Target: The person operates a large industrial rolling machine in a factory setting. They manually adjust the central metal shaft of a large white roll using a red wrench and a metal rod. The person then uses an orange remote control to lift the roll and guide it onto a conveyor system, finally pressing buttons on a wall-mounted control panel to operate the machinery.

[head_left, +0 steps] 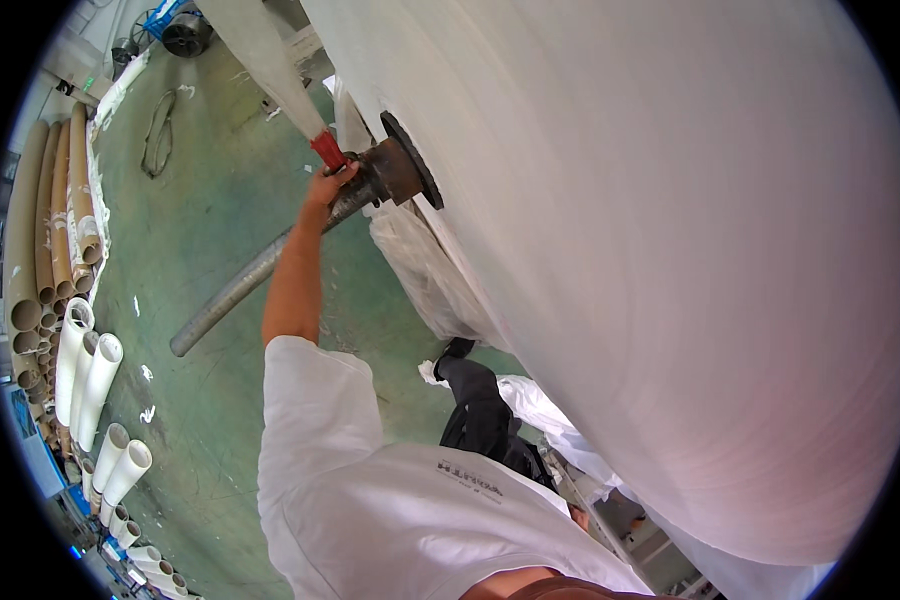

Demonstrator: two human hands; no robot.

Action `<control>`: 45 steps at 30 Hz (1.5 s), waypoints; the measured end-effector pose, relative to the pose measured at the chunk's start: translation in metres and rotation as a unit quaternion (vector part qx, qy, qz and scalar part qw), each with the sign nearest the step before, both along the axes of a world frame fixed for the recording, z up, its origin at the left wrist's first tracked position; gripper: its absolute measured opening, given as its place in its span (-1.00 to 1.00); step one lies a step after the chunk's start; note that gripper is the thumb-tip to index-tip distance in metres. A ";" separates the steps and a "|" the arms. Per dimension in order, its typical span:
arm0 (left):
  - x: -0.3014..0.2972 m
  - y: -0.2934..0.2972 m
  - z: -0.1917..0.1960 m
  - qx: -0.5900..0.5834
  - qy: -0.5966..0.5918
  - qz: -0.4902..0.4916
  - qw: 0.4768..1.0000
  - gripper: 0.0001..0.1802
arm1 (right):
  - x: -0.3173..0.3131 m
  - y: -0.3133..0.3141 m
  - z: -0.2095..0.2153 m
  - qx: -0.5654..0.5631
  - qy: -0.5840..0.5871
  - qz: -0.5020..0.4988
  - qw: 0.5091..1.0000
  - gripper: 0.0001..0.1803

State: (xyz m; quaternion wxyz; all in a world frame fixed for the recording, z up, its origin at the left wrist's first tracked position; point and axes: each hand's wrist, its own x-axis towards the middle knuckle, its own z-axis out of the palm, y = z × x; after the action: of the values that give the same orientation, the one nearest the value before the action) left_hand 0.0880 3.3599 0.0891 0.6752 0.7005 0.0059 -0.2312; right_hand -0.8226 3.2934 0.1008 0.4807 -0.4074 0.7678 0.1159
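Observation:
My left hand (332,183) reaches out on a bare arm, with its fingers closed at the red end (327,150) of a broad pale sling. The sling (270,70) runs up toward the top edge. Directly beside the hand is a long grey metal shaft (240,287), which sticks out of a rusty brown collar (394,172). Behind the collar, a black disc (410,160) sits against the end of a huge white roll (650,250). The fingers partly hide where the sling meets the shaft. My right hand is not visible.
Brown cardboard tubes (45,220) and white tubes (98,390) stand along the left side. A strap loop (158,135) lies on the green floor (200,400). Loose plastic film (435,270) hangs below the roll, near my dark-trousered leg (475,400).

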 end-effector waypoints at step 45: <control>-0.711 -0.082 -0.068 0.411 0.084 -0.578 0.700 -0.63 | -0.098 -0.368 -0.100 -0.242 -0.248 0.195 0.918 -0.61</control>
State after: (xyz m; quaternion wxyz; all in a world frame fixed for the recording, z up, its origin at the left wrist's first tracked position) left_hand -0.6231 3.2774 0.0208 0.0505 0.7521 -0.2487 -0.6083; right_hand -0.9209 2.9251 0.0009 0.5105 -0.6688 0.5335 -0.0863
